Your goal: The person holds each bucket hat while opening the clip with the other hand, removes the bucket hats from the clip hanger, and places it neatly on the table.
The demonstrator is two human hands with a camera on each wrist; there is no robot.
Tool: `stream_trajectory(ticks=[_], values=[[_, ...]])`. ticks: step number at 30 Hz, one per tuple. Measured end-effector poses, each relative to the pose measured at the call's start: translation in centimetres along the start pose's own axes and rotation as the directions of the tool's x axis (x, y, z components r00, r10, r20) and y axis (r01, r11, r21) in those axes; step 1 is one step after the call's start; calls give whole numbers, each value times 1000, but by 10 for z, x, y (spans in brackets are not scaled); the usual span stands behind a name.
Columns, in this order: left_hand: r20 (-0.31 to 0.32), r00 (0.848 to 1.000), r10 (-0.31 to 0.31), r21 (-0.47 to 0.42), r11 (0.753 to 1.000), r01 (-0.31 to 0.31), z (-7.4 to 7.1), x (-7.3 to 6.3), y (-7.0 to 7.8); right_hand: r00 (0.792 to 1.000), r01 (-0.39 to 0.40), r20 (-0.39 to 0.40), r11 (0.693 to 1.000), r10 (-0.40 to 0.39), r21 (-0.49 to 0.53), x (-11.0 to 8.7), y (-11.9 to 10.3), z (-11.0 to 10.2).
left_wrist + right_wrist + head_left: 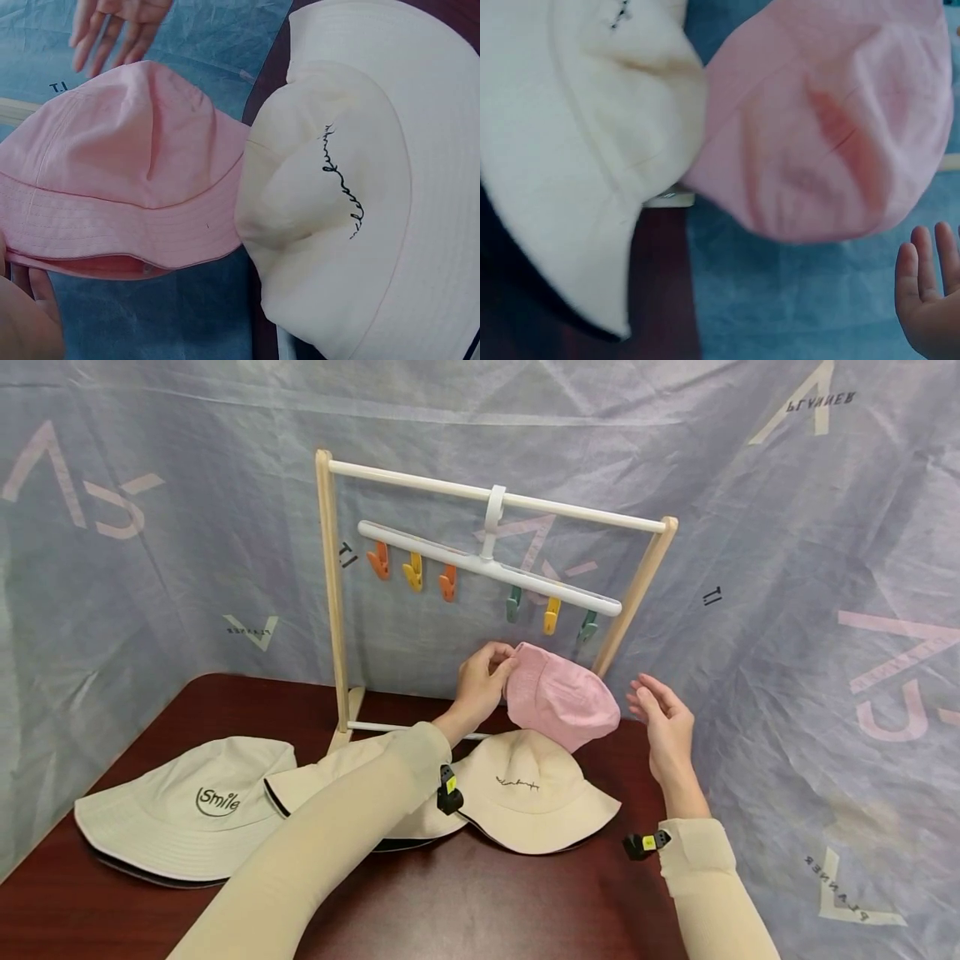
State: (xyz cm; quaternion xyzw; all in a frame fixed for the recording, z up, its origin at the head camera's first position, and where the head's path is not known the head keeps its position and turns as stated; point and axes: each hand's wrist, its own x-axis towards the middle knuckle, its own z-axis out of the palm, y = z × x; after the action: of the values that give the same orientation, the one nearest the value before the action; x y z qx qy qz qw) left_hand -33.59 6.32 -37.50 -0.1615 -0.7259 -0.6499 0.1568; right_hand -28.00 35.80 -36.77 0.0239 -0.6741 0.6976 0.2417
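A pink bucket hat (566, 695) is held up off the table, crown turned to the right. My left hand (482, 678) pinches its brim between thumb and fingers; in the left wrist view the fingers (45, 300) are partly hidden under the brim edge. To the right of the hat, apart from it, my right hand (663, 722) is raised with fingers loosely extended and nothing in it. Above the hat hangs a white clip hanger (487, 565) with orange, yellow and green clips. Just below it, a cream bucket hat (528, 789) with black script lies on the table.
A wooden rack (330, 585) with a white top bar carries the hanger. On the dark red table (525, 902), a pale hat marked Smile (217, 802) lies at left, and another cream hat (322, 772) is partly covered by my left sleeve. Grey printed cloth (787, 635) encloses the table.
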Motion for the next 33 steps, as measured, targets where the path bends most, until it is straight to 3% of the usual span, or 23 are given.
stream_trajectory(ticks=[13, 19, 28, 33], values=[[-39, 999, -9, -87, 996, 6, 0, 0, -4, 997, -83, 3, 997, 83, -7, -10, 37, -19], [-45, 999, -18, -81, 997, 14, 0, 0, -4, 991, -127, 39, 989, 130, -78, -15, 48, -23], [-79, 997, -13, -38, 999, 10, -1, 0, -6, 969, -203, 110, 965, 222, -164, -17, 62, -20], [-98, 995, -27, -17, 1000, 26, -1, 1, -8, 945, -271, 133, 942, 300, -196, -17, 68, -18]])
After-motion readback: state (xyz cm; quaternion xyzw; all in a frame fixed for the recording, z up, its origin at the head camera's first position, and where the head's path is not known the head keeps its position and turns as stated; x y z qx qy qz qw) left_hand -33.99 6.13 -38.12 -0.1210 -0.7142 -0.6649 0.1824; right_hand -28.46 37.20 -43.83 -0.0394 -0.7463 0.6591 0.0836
